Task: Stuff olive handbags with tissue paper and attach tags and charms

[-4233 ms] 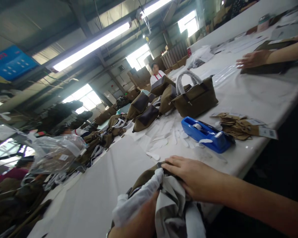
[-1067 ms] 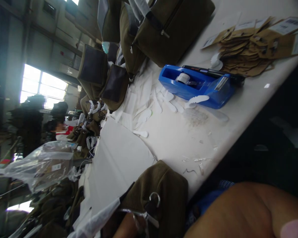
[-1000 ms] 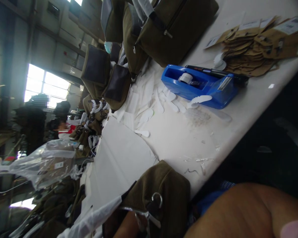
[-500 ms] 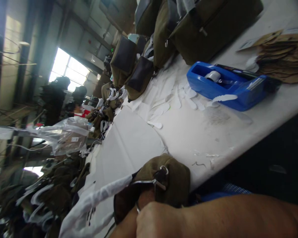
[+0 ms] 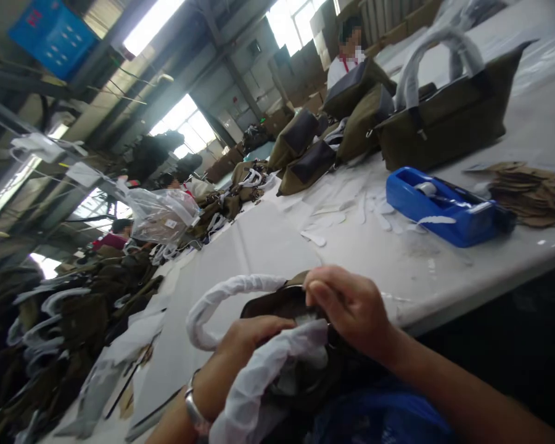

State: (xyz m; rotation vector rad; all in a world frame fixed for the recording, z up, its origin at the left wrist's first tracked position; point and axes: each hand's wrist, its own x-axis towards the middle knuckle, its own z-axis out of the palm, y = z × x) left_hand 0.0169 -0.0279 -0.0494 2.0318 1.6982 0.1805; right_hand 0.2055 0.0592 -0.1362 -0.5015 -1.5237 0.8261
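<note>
Our left hand (image 5: 252,333) was at the mouth of the open bag (image 5: 272,304), its fingers mostly hidden, so we could not tell whether they gripped anything. Our right hand (image 5: 351,305) curled inward at the zipped rim; what it pinched we could not tell. The bag sat before us at the near edge of the tabletop (image 5: 379,271), its white-wrapped handles (image 5: 259,370) looping leftward. Beyond were our blue tape dispenser (image 5: 448,219), brown tags (image 5: 531,194) beside it, and more olive bags (image 5: 448,126).
</note>
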